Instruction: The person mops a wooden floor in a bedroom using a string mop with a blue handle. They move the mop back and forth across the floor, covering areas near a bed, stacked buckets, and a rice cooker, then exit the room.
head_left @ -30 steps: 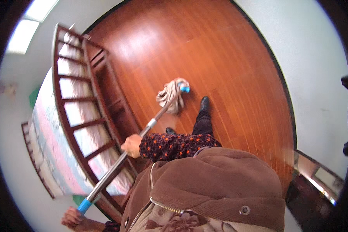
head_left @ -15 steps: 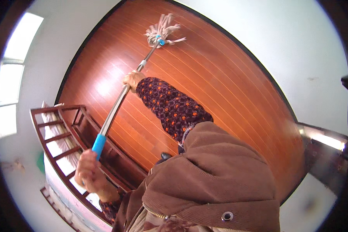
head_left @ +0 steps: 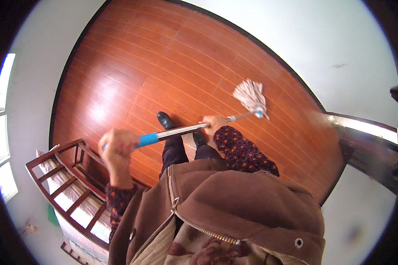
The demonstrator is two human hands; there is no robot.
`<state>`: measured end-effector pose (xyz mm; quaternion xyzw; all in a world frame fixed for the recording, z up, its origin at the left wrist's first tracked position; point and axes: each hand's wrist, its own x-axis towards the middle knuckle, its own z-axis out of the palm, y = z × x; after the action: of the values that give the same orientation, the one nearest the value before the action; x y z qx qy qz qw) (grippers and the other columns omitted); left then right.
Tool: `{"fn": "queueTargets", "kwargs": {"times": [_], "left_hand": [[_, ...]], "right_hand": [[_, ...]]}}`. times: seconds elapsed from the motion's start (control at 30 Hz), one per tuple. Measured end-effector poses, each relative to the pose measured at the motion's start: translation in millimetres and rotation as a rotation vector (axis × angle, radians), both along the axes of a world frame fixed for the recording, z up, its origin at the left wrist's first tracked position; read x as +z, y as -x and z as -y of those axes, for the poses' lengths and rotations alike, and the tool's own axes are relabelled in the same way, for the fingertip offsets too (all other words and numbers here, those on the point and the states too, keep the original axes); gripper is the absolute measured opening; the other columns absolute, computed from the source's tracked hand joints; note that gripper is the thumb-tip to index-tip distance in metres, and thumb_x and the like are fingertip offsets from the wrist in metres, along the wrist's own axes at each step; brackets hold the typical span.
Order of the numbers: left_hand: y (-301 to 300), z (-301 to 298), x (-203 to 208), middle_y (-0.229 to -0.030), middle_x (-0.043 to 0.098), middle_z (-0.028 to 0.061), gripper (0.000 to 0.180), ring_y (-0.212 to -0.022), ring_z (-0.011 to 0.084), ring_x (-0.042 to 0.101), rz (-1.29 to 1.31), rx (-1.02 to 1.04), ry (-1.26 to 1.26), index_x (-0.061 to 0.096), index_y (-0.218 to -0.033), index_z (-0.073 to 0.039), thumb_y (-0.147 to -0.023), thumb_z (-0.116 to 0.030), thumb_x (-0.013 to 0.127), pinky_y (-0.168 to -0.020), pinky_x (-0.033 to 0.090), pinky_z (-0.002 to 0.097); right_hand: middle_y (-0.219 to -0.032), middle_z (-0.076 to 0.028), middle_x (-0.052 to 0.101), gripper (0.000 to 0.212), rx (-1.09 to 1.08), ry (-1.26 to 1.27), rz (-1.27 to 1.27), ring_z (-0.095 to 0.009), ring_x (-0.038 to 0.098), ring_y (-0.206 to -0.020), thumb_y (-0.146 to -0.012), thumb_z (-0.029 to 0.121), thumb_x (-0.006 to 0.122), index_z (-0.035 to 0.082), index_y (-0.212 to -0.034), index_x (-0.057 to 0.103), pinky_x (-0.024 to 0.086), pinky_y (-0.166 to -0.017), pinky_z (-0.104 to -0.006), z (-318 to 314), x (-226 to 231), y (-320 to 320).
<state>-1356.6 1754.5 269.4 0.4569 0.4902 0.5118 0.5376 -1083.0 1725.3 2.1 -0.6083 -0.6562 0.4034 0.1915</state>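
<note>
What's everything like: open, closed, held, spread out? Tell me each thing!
Left hand, closed around the bright-blue cylindrical grip
Right hand, closed around the silver metal pole
Pale string mop head, strands fanned out
Brown cloth jacket, zipped only partway
Two black shoes, set apart
Reddish-brown plank floor, shiny where light falls

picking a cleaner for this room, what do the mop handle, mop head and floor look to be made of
Mop handle: probably polished metal, judging by its bright silvery reflections; its blue grip could be plastic or foam.
Mop head: matt textile, perhaps cotton, from its pale, fanned-out strands.
Floor: glossy wood or laminate, showing reddish-brown boards, seams and glare.
</note>
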Motion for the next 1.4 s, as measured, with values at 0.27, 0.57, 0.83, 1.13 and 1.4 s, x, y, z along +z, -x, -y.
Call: {"fn": "queueTargets", "kwargs": {"times": [0.27,0.57,0.83,1.13,1.4], "left_hand": [[157,-81,17,-0.05,0.033,-0.0013,0.04,-0.045,0.0129,0.032,0.336,0.204,-0.086,0.032,-0.061,-0.016,-0.101,-0.023,0.035,-0.05,0.032,0.0318],[319,-34,160,-0.043,0.026,-0.0031,0.052,-0.038,0.0095,0.024,0.154,0.359,-0.706,0.029,-0.052,-0.02,-0.102,-0.033,0.037,-0.048,0.031,0.0284],[244,-120,115,-0.05,0.03,0.0009,0.048,-0.049,0.0148,0.032,-0.229,0.519,-0.674,0.028,-0.056,-0.016,-0.101,-0.03,0.034,-0.056,0.035,0.0351],[216,-204,158,-0.048,0.024,-0.0008,0.043,-0.044,0.0101,0.024,-0.114,0.646,-0.655,0.022,-0.057,-0.017,-0.098,-0.022,0.035,-0.049,0.029,0.029],[172,-344,169,-0.05,0.028,-0.0029,0.043,-0.044,0.0102,0.028,0.067,0.057,-0.37,0.032,-0.058,-0.017,-0.101,-0.023,0.035,-0.049,0.03,0.0265]], "right_hand": [[-0.066,-0.013,0.06,0.006,0.264,-0.22,0.02,-0.038,0.06,-0.064,-0.073,0.017,0.061,0.012,-0.072,0.058,0.046,-0.058,-0.0491,-107,42,115],[-0.065,-0.008,0.057,0.012,0.68,-0.56,-0.215,-0.03,0.061,-0.065,-0.074,0.012,0.063,0.011,-0.073,0.051,0.048,-0.06,-0.0427,-270,162,346],[-0.076,-0.009,0.066,0.002,0.681,-0.608,-0.072,-0.029,0.065,-0.079,-0.074,0.016,0.064,0.013,-0.074,0.064,0.049,-0.073,-0.0414,-418,126,432],[-0.071,-0.011,0.061,0.007,0.444,-0.625,-0.318,-0.033,0.062,-0.076,-0.069,0.009,0.061,0.01,-0.068,0.055,0.047,-0.068,-0.0449,-423,129,402],[-0.064,-0.015,0.06,0.015,0.226,-0.328,-0.251,-0.038,0.06,-0.063,-0.079,0.022,0.06,0.011,-0.07,0.057,0.045,-0.055,-0.0475,-416,109,209]]}}
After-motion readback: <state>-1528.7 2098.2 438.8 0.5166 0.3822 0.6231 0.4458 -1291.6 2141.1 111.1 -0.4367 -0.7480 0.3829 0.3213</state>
